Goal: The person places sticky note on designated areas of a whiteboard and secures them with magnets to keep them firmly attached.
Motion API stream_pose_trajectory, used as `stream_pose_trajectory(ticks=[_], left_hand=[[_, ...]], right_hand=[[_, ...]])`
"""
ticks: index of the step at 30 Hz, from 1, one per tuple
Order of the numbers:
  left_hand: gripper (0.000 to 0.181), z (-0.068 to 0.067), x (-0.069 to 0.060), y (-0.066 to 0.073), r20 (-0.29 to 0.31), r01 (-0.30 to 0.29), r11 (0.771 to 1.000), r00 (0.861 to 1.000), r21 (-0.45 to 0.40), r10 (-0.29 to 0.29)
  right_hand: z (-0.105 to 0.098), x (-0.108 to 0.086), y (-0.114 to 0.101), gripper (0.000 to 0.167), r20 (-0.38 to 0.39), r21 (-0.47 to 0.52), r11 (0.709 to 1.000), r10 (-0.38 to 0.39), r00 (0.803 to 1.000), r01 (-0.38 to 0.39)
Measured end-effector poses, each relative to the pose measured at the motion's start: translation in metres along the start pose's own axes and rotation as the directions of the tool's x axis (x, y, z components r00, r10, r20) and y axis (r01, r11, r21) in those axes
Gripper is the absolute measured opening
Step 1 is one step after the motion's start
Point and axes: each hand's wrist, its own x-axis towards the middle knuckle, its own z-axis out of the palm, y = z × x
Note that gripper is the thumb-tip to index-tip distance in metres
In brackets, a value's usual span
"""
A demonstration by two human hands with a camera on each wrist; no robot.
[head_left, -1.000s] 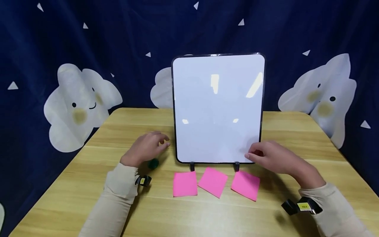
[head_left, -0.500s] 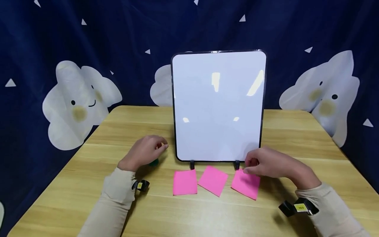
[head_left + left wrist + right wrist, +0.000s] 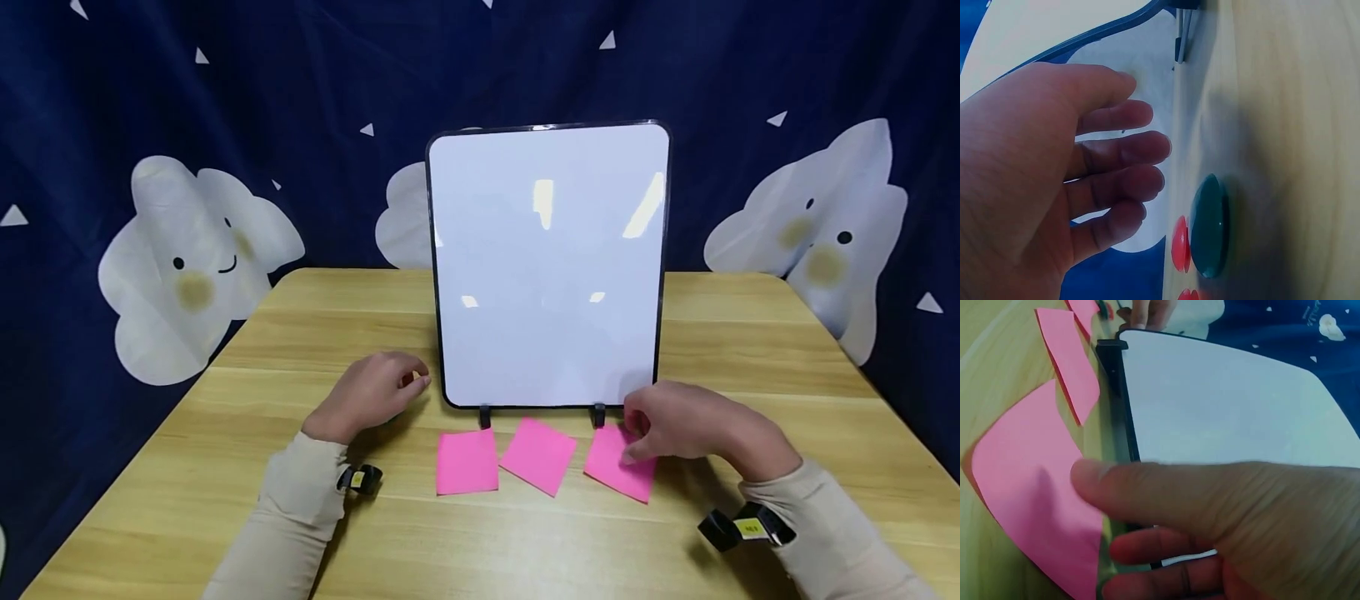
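Observation:
A white dry-erase board (image 3: 551, 267) with a dark rim stands upright on the table. In front of it lie three pink sticky notes: a left one (image 3: 467, 462), a middle one (image 3: 538, 456) and a right one (image 3: 609, 465). My right hand (image 3: 693, 425) hovers over the right note, thumb towards it; the right wrist view shows nothing in its grasp, and contact with the note is unclear. Left of the board, my left hand (image 3: 367, 398) hangs with loosely bent fingers, holding nothing. Beside it in the left wrist view are a glossy green disc (image 3: 1208, 225) and a red disc (image 3: 1179, 244).
Black feet, one at the left (image 3: 485, 417) and one at the right (image 3: 598, 415), prop up the board just behind the notes. Part of another red piece (image 3: 1188, 294) shows at the lower edge of the left wrist view. A dark blue curtain (image 3: 337, 67) hangs behind the wooden table (image 3: 525, 550).
My right hand has come down from the board's lower right corner to over the right pink note. The left hand has shifted slightly and now hides the green disc in the head view.

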Motion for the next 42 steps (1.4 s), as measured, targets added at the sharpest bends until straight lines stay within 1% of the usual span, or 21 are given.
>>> stream_pose_trajectory(ticks=[4,8,13,18,21,26,34,38,42], left_hand=[[0.016,-0.001,-0.001,-0.001,0.011,0.004,1.000,1.000,-0.006,-0.004],[0.016,-0.003,-0.001,-0.003,0.029,0.015,1.000,0.999,-0.018,-0.015],[0.018,-0.004,-0.001,-0.006,0.050,0.033,0.999,0.998,-0.025,-0.031],[0.019,-0.004,-0.002,-0.009,0.053,0.048,0.999,0.998,-0.025,-0.046],[0.019,-0.003,-0.003,-0.011,0.056,0.057,0.998,0.997,-0.024,-0.056],[0.020,-0.004,-0.005,-0.013,0.058,0.070,0.997,0.996,-0.027,-0.069],[0.020,-0.009,-0.006,-0.016,0.050,0.090,0.996,0.995,-0.020,-0.089],[0.019,-0.010,-0.007,-0.017,0.057,0.093,0.995,0.994,-0.021,-0.092],[0.018,-0.011,-0.009,-0.018,0.075,0.108,0.994,0.991,-0.012,-0.107]], right_hand=[[0.001,0.000,-0.001,0.035,0.021,-0.053,0.997,0.060,0.998,-0.059],[0.001,0.000,-0.003,0.033,0.027,-0.074,0.993,0.094,0.995,-0.092],[0.002,0.000,-0.004,0.029,0.030,-0.080,0.991,0.107,0.994,-0.104],[0.003,0.001,-0.006,0.028,0.044,-0.086,0.989,0.124,0.991,-0.120],[0.003,0.001,-0.007,0.027,0.054,-0.079,0.990,0.121,0.991,-0.117],[0.004,0.000,-0.007,0.026,0.063,-0.066,0.994,0.095,0.993,-0.091],[0.006,0.002,-0.010,0.018,0.087,-0.044,0.997,0.069,0.994,-0.065],[0.008,0.002,-0.011,0.017,0.077,-0.043,0.998,0.059,0.995,-0.056],[0.009,0.001,-0.013,0.018,0.059,-0.052,0.998,0.028,0.998,-0.025]])
